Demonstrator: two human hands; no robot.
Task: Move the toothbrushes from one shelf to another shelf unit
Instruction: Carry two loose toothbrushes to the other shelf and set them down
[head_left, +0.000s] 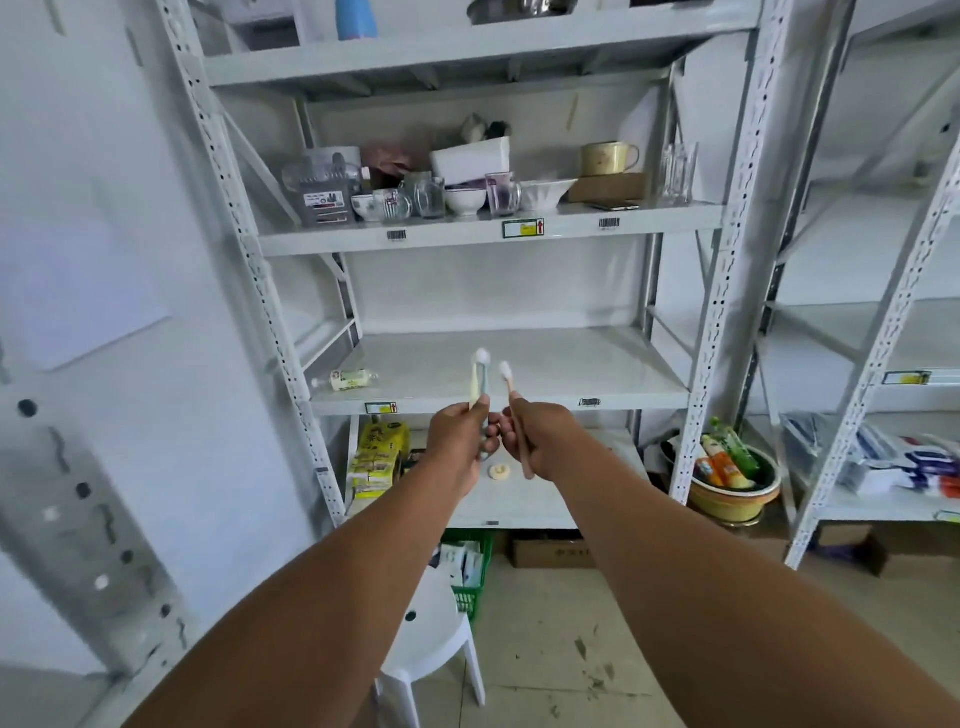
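My left hand (457, 436) is closed around two toothbrushes (479, 379), one cream and one grey, held upright with white bristle heads on top. My right hand (540, 441) grips a pinkish-brown toothbrush (514, 400), also upright, its handle end sticking out below the fist. Both hands are close together, almost touching, just in front of the edge of the white middle shelf (519, 364) of the white metal shelf unit straight ahead.
A small tube (345, 379) lies at the middle shelf's left. Cups, bowls and glasses (467, 192) crowd the shelf above. Yellow packs (376, 457) sit on the lower shelf. A white stool (431, 639) stands below my arms. A second shelf unit (883, 374) is at right.
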